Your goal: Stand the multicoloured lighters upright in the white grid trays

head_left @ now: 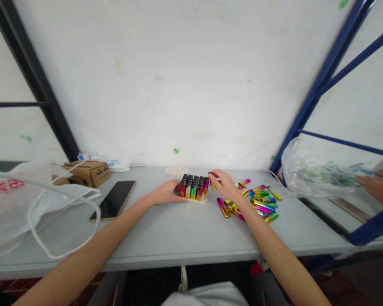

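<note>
Several lighters (193, 187) with black tops and shiny coloured bodies stand upright in rows in a white tray (204, 199) at the middle of the table. My left hand (166, 192) grips the tray's left side, with its thumb along the front and its fingers behind. At the tray's right end, my right hand (224, 183) pinches one yellowish lighter (213, 184) by its upper part, close to the standing rows. Loose lighters (258, 199) in mixed metallic colours lie in a heap to the right, partly behind my right forearm.
A second white tray (176, 171) lies behind the filled one. On the left are a phone (114, 199), a cardboard box (91, 172), a plastic bag (9, 204) and a white cable (97, 212). To the right are a clear bag (315, 174), blue frame (306, 110) and another person's hands (379, 187).
</note>
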A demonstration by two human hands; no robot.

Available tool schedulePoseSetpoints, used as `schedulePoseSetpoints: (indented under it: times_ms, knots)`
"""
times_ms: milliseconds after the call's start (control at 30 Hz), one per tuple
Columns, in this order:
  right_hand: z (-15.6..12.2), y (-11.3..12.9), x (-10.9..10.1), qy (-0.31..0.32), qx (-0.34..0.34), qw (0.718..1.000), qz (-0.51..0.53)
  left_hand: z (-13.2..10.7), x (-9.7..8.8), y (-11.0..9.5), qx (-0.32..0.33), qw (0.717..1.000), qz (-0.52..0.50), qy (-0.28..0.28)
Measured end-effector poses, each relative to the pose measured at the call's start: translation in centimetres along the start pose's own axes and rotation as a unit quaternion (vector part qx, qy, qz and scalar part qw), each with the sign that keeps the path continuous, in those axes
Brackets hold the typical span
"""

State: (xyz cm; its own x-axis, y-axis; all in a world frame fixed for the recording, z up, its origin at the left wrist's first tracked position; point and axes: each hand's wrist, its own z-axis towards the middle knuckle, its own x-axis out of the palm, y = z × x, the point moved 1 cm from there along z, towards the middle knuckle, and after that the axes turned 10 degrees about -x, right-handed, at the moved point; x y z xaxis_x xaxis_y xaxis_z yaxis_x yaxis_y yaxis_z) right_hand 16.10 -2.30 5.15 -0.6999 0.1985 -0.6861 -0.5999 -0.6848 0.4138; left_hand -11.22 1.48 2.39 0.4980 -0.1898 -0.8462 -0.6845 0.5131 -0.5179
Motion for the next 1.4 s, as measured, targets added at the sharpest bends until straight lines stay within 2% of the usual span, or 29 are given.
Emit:
schedulePoseSetpoints:
  times_ms: [67, 167, 267, 533, 733, 800, 1000, 1167, 1400]
  knots:
    - [0.1, 0.0, -0.3, 0.002, -0.026, 0.999, -0.029, 0.0, 0.0, 0.0, -0.002, 1.000, 0.007, 0.001]
    - [-0.1, -0.1, -0.6, 0.039, -0.025, 0.998, -0.036, 0.0, 0.0, 0.0, -0.001, 1.000, 0.015, 0.000]
    - [-0.3, -0.4, -0.6, 0.072, -0.014, 0.997, 0.003, 0.0, -0.1, 0.0, 0.004, 1.000, 0.012, -0.002]
    - [-0.5, -1.1, 0.0, 0.097, 0.012, 0.993, 0.074, -0.1, 0.0, -0.1, 0.005, 1.000, 0.011, -0.002]
    - [-0.6, -1.4, 0.0, 0.112, 0.006, 0.988, 0.102, 0.0, 0.0, 0.0, 0.006, 1.000, 0.002, -0.003]
    - [-0.6, -1.7, 0.1, 0.123, 0.009, 0.988, 0.090, 0.0, 0.0, 0.1, 0.005, 1.000, 0.000, -0.005]
    - [-0.6, -2.1, -0.9, 0.175, 0.038, 0.983, -0.035, 0.1, 0.0, 0.1, 0.003, 1.000, 0.006, -0.006]
    - [-1.4, -2.4, -2.2, 0.276, 0.102, 0.953, -0.070, 0.1, 0.0, 0.1, 0.003, 1.000, 0.010, -0.003]
    - [-1.9, -2.6, -2.8, 0.321, 0.144, 0.935, -0.046, 0.1, 0.1, 0.2, -0.003, 1.000, 0.010, -0.001]
